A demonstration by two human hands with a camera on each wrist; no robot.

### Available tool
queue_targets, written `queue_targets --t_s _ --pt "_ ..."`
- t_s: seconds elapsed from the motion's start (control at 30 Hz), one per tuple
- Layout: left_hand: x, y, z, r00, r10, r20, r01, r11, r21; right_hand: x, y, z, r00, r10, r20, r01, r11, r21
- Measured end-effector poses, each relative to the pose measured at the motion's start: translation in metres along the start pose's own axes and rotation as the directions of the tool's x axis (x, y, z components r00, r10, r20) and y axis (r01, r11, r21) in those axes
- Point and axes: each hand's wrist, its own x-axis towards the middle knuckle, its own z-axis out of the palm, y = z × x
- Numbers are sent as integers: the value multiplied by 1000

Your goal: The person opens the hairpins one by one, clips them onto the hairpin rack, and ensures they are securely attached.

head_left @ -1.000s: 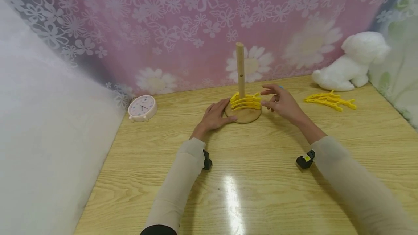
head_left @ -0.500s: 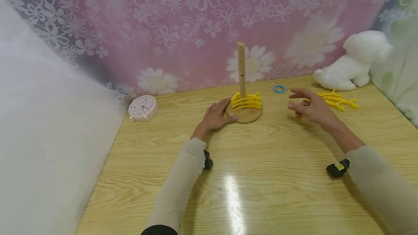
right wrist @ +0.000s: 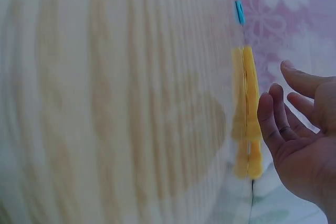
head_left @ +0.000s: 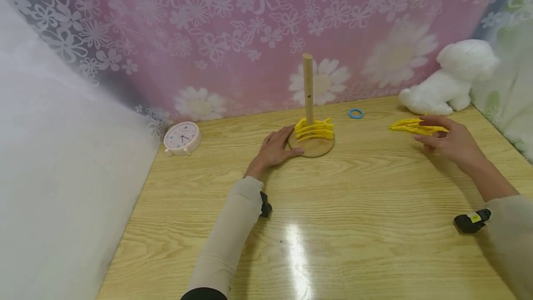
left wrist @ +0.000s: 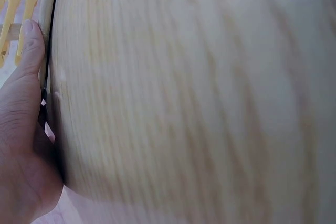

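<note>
A round wooden base (head_left: 314,148) with an upright wooden post (head_left: 308,88) stands toward the back of the table. Several yellow branch-shaped pieces (head_left: 314,129) are stacked around the foot of the post. My left hand (head_left: 274,147) rests at the base's left edge, fingers extended and thumb (left wrist: 32,45) over the rim. My right hand (head_left: 454,145) hovers at more yellow branch-shaped pieces (head_left: 405,126) lying on the right, partly covering them. In the right wrist view its fingers (right wrist: 268,116) are loosely bent near the yellow pieces (right wrist: 247,103), holding nothing.
A blue ring (head_left: 356,113) lies between the base and the loose yellow pieces. At the back right sits a white plush dog (head_left: 454,78); a pink alarm clock (head_left: 182,138) stands at the left. A floral cloth (head_left: 233,36) hangs behind the table (head_left: 354,226).
From beside the stacked pieces, my right hand has moved right to the loose yellow pieces, uncovering the blue ring. My left hand has stayed at the base.
</note>
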Motion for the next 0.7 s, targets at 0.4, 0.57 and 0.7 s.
queue_targets --t_s 0.4,0.57,0.7 --pt "-1 0 -1 1000 -8 -2 8 1000 -18 0 23 -25 993 91 -81 -100 988 -119" --pt "0 -1 0 1000 -3 -2 3 1000 -20 0 25 -25 991 94 -96 -108 981 -159" --pt "0 -2 0 1000 -11 -1 11 1000 -15 -1 23 -23 994 81 -71 -92 981 -168"
